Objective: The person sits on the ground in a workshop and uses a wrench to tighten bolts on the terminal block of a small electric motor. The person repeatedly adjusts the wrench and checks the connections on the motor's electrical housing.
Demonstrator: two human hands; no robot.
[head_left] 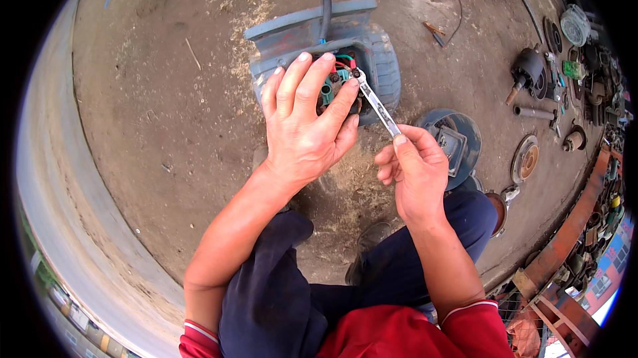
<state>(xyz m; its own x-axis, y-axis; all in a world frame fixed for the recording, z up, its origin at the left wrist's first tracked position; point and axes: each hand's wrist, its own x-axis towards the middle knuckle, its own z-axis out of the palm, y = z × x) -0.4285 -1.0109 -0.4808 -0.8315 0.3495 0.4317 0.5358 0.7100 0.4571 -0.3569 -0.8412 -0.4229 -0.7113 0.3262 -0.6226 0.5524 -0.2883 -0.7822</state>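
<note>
Wrench (379, 104) runs from the motor (387, 69)'s open terminal box, head at a terminal, to the right hand (420, 175). Looks light, rigid, probably slick if oily; best held at the far end for leverage. Motor likely heavy, stays put; wires (343, 57) bend easily, terminals look breakable. Right grip: thumb-and-index pinch on the wrench's near end, forearm angled up-left. Left hand (306, 125) palm-down, fingers splayed over the box, index tip by the wrench head; can't tell if it's pinching anything.
</note>
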